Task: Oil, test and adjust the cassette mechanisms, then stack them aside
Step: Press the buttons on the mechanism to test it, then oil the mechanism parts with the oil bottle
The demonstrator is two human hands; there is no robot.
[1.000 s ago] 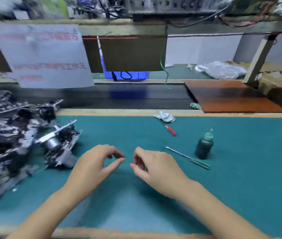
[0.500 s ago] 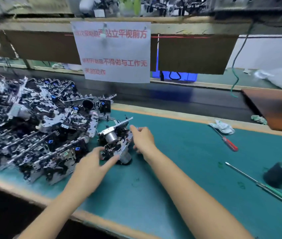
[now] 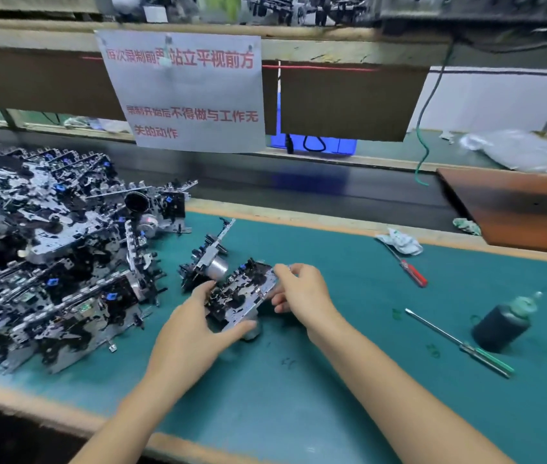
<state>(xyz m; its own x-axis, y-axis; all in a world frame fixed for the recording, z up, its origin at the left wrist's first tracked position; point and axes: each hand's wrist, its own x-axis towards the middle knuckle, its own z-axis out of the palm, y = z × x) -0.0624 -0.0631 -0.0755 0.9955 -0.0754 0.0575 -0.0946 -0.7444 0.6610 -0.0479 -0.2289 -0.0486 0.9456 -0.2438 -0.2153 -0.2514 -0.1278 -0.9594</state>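
Both hands grip one cassette mechanism (image 3: pixel 240 296) just above the green mat (image 3: pixel 349 380), near the bench's middle: the left hand (image 3: pixel 191 333) clasps its near-left corner with the thumb along the lower edge, and the right hand (image 3: pixel 302 293) pinches its far-right end between thumb and fingertips. The mechanism is tilted, its metal plate facing up toward the camera, a small cylindrical motor showing beneath it. Just behind it another mechanism (image 3: pixel 208 259) stands on edge on the mat, apart from the held one or barely touching it (the blur makes it hard to say). To the left lies a large heap of mechanisms (image 3: pixel 54 249), piled loosely against each other. On the right of the mat a dark oil bottle (image 3: pixel 502 324) with a green nozzle cap stands closed; its contents cannot be seen through the dark wall. Beside it lies a green-handled screwdriver (image 3: pixel 459 343), and farther back a red-handled screwdriver (image 3: pixel 410 271) with its tip near a crumpled rag (image 3: pixel 400 241). A white sign with red characters (image 3: pixel 185 92) hangs above the bench.
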